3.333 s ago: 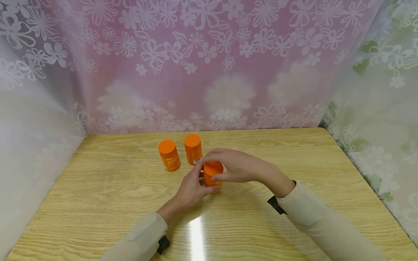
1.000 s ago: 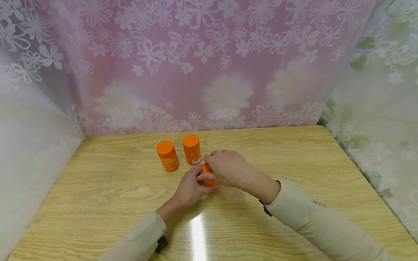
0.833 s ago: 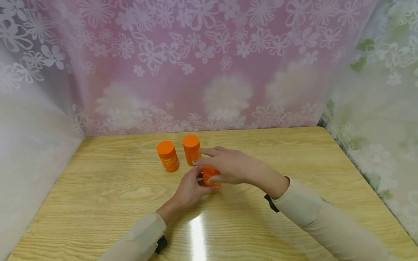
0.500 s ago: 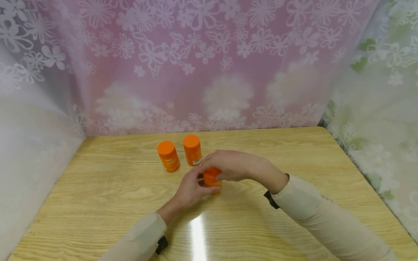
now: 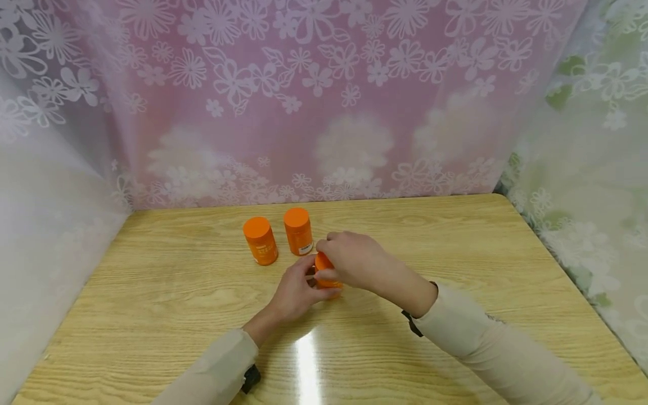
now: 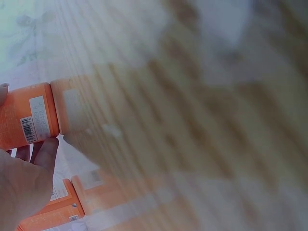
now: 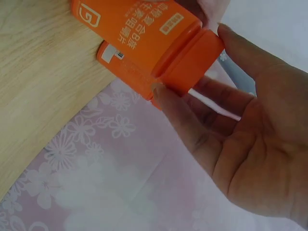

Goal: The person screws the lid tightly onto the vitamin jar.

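An orange pill bottle with gold print stands upright on the table. My left hand grips its body low down, thumb on the near side and fingers round the far side. In the left wrist view the bottle shows a white barcode label beside the left hand. Over the top, my right hand grips the orange lid, with thumb and fingers on its ribless side in the right wrist view. The lid sits on the bottle's neck; in the head view the right hand covers much of it.
Two similar orange bottles stand upright behind and left: one at the left, the other closer to the hands. The wooden table ends at a pink floral curtain. Pale curtains flank both sides.
The right hand lifted off with fingers spread, came back over the lid and has turned, its wrist swinging nearer and left. The left hand and the bottles stay put.
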{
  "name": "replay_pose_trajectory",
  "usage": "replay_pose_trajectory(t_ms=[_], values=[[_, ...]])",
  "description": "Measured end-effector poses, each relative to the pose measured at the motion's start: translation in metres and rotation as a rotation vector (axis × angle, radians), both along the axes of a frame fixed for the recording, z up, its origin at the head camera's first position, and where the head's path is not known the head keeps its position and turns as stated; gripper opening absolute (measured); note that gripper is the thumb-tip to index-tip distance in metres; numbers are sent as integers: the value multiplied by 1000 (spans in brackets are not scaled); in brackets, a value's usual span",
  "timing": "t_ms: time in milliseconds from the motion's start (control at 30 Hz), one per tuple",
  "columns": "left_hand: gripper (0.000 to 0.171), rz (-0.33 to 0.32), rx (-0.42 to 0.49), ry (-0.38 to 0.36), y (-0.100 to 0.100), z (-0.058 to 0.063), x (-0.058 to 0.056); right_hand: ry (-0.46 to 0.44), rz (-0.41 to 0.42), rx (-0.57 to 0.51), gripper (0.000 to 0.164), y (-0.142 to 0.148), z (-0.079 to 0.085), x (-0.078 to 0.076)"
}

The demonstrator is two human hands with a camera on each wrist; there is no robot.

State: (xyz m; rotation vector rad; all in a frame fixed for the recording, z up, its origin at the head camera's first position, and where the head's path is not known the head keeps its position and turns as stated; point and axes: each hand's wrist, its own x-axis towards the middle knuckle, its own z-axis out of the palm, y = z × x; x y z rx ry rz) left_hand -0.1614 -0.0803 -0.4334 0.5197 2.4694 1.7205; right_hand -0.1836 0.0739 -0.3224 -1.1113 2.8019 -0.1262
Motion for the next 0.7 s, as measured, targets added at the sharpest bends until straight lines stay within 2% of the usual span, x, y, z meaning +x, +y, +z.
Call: replay_pose_trajectory(t_ms=[100,200,267,400,500,567,700], values=[[45,3,-16,14,1,15,7,44,-22,39,50,2,-3,1],[45,-8,-16,4,1,25,12,41,50,45,54,8,-2,-1],[47,-18,-1,-14,1,27,12,-1,138,25,52,13,3,-5],[52,-25,33,-37,1,26,11,-145,317,-39,48,15,12,-13],[50,-24,36,-32,1,25,11,-199,371,-68,46,13,14,-17],[49,-21,30,-26,2,25,11,-197,370,-80,40,11,12,-17],[53,-18,23,-24,1,26,11,-147,251,-67,33,7,10,-14]])
